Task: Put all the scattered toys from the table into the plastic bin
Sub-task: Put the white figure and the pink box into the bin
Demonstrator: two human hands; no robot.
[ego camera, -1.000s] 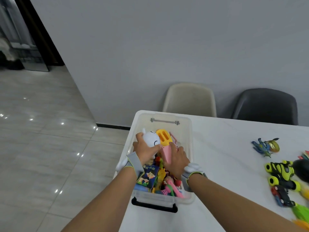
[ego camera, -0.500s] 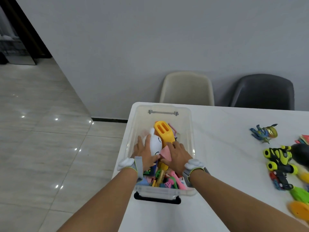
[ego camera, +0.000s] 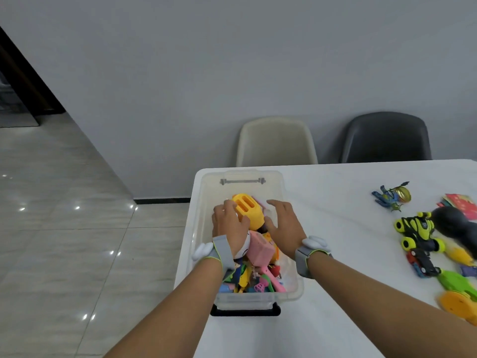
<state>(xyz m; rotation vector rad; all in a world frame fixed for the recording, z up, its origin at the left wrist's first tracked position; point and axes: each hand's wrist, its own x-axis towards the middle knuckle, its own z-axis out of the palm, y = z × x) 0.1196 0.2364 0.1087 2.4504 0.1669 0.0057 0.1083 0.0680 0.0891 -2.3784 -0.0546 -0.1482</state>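
A clear plastic bin [ego camera: 293, 293] with a black handle stands at the table's left end, packed with toys. Both my hands are inside it. My left hand [ego camera: 228, 224] lies flat, fingers spread, on a white round toy [ego camera: 245, 244] and touches a yellow slotted toy [ego camera: 249, 210]. My right hand [ego camera: 284, 223] hovers with straight fingers over the bin's right side, next to the yellow toy and above a pink block [ego camera: 259, 250]. On the table to the right lie a blue figure [ego camera: 389, 196], a yellow-green car [ego camera: 419, 232] and a red car [ego camera: 423, 263].
More toys sit at the right edge: a black rounded one [ego camera: 456, 223], red cards [ego camera: 460, 204], a green piece [ego camera: 458, 282], an orange piece [ego camera: 456, 306]. A beige chair [ego camera: 276, 140] and a dark chair [ego camera: 386, 136] stand behind the white table [ego camera: 335, 228]. Tiled floor lies left.
Both hands slid farther into the bin. The white toy sank under my left palm, and my right hand lifted off the pink block and spread open.
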